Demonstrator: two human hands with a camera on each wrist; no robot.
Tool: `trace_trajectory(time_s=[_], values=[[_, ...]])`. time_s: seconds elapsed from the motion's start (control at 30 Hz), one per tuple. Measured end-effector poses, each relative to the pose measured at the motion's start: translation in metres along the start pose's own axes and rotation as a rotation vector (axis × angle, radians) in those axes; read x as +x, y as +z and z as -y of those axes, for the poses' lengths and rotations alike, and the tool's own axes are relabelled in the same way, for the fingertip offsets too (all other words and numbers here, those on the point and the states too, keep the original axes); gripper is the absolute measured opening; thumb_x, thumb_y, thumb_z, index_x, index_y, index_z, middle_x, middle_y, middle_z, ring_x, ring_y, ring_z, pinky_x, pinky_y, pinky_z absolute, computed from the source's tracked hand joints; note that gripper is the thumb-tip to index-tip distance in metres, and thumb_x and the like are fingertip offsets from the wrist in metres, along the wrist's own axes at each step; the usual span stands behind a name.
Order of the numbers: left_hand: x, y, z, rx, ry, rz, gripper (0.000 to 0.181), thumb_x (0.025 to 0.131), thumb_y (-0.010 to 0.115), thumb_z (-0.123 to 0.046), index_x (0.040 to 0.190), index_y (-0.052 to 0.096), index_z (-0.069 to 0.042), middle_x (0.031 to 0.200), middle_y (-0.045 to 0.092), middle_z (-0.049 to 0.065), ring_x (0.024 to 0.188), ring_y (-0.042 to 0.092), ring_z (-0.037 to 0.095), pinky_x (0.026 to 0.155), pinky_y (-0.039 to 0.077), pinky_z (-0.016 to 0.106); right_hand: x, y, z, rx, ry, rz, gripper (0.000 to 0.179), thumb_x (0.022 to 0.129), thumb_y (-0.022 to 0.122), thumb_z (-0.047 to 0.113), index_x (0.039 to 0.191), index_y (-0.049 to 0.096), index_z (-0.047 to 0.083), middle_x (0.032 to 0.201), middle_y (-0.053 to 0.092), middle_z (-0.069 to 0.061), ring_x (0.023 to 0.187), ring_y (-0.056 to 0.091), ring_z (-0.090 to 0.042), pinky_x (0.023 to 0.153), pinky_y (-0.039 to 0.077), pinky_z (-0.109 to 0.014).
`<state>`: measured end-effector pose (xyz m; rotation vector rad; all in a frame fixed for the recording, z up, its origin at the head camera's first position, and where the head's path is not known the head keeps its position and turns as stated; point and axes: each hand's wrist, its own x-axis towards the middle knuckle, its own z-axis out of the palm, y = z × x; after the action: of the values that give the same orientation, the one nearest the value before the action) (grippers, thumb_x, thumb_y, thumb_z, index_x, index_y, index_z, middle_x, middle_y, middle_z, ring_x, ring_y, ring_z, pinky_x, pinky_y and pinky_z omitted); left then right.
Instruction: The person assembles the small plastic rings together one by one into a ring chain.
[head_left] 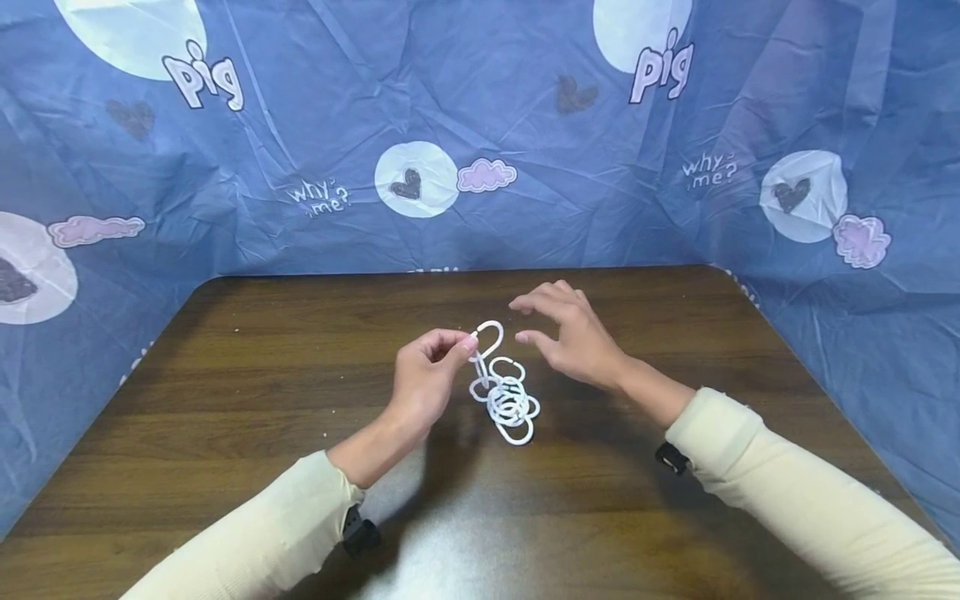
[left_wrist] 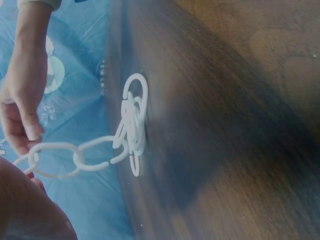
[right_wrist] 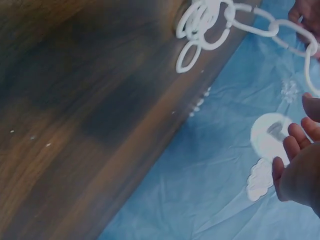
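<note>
A chain of white plastic links (head_left: 508, 402) lies bunched on the brown table, one end lifted. My left hand (head_left: 426, 371) pinches the raised end link (head_left: 492, 337) between thumb and forefinger. From there, linked ovals (left_wrist: 56, 146) run down to the heap (left_wrist: 134, 117) on the wood in the left wrist view. Several links show a small gap in their ring. Just right of the raised link, my right hand (head_left: 573, 333) hovers with thumb and fingers spread apart, holding nothing. In the right wrist view its fingers (right_wrist: 295, 140) are apart from the end link (right_wrist: 311, 70).
The wooden table (head_left: 300, 350) has rounded back corners and a few tiny pale specks. Behind it and at both sides hangs a blue printed cloth (head_left: 480, 100). Dark straps (head_left: 671, 458) sit at both cuffs.
</note>
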<state>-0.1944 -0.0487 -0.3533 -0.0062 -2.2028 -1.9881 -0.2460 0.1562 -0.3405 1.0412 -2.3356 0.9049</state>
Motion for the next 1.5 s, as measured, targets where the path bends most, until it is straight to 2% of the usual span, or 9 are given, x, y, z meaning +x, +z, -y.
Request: trace_trajectory(time_s=[0.17,0.33,0.57,0.77,1.0,1.2,1.33,1.43,1.5], values=[[0.000,-0.001,0.001,0.005,-0.002,-0.003,0.012,0.085,0.072,-0.014,0.091,0.072,-0.003,0.080,0.066,0.003,0.074,0.058,0.011,0.067,0.045,0.021,-0.004,0.000,-0.013,-0.036,0.093,0.078,0.039,0.079,0.077,0.006,0.116,0.066,0.008,0.104,0.065,-0.002,0.099,0.052,-0.023,0.084,0.034,-0.040],[-0.001,-0.002,0.002,-0.010,-0.003,0.000,0.012,0.085,0.072,-0.013,0.091,0.072,-0.003,0.079,0.066,0.003,0.075,0.058,0.013,0.065,0.045,0.020,-0.009,0.003,-0.021,-0.084,0.134,0.173,0.042,0.080,0.077,0.009,0.119,0.065,0.009,0.110,0.065,-0.003,0.102,0.051,-0.020,0.084,0.035,-0.040],[0.000,-0.003,0.002,-0.016,-0.013,-0.006,0.014,0.085,0.073,-0.015,0.091,0.072,-0.003,0.079,0.066,0.002,0.074,0.057,0.013,0.065,0.044,0.021,-0.013,0.008,-0.030,-0.162,0.179,0.328,0.047,0.080,0.076,0.008,0.125,0.062,0.009,0.122,0.062,-0.006,0.112,0.051,-0.024,0.087,0.034,-0.045],[0.000,-0.005,0.002,-0.016,-0.020,-0.007,0.014,0.086,0.072,-0.015,0.091,0.072,-0.002,0.080,0.067,0.003,0.076,0.058,0.013,0.067,0.044,0.022,-0.014,0.013,-0.036,-0.217,0.178,0.384,0.051,0.080,0.076,0.011,0.128,0.060,0.010,0.126,0.060,-0.007,0.115,0.050,-0.026,0.088,0.035,-0.046],[0.000,-0.006,0.002,-0.033,-0.032,-0.002,0.013,0.086,0.072,-0.015,0.091,0.071,-0.003,0.079,0.066,0.003,0.080,0.059,0.022,0.065,0.043,0.021,-0.014,0.019,-0.039,-0.220,0.169,0.443,0.055,0.079,0.077,0.011,0.131,0.059,0.011,0.130,0.058,-0.006,0.118,0.047,-0.026,0.089,0.035,-0.048],[0.000,-0.005,0.003,-0.035,-0.025,-0.009,0.013,0.086,0.072,-0.015,0.090,0.072,-0.002,0.078,0.066,0.003,0.075,0.057,0.014,0.065,0.044,0.021,-0.014,0.025,-0.042,-0.239,0.104,0.491,0.055,0.079,0.075,0.007,0.131,0.058,0.010,0.130,0.059,-0.006,0.119,0.047,-0.026,0.087,0.035,-0.047],[0.000,-0.004,0.003,-0.034,-0.024,-0.009,0.013,0.086,0.072,-0.014,0.090,0.072,-0.002,0.077,0.067,0.002,0.077,0.059,0.018,0.066,0.044,0.021,-0.013,0.031,-0.042,-0.259,0.084,0.559,0.060,0.079,0.073,0.002,0.136,0.055,0.013,0.135,0.055,-0.005,0.122,0.045,-0.026,0.088,0.034,-0.047],[0.001,-0.004,0.004,-0.038,-0.020,-0.006,0.013,0.086,0.072,-0.014,0.091,0.072,-0.002,0.078,0.067,0.004,0.082,0.060,0.027,0.066,0.044,0.021,-0.012,0.034,-0.041,-0.270,0.082,0.628,0.067,0.080,0.070,-0.002,0.141,0.050,0.019,0.142,0.050,-0.002,0.128,0.040,-0.025,0.091,0.032,-0.048],[0.000,-0.003,0.004,-0.039,-0.018,-0.005,0.013,0.086,0.072,-0.014,0.091,0.071,-0.001,0.079,0.067,0.007,0.081,0.060,0.027,0.065,0.044,0.021,-0.011,0.036,-0.039,-0.273,0.080,0.674,0.070,0.082,0.068,-0.003,0.143,0.047,0.022,0.145,0.047,-0.001,0.131,0.038,-0.025,0.095,0.031,-0.051]])
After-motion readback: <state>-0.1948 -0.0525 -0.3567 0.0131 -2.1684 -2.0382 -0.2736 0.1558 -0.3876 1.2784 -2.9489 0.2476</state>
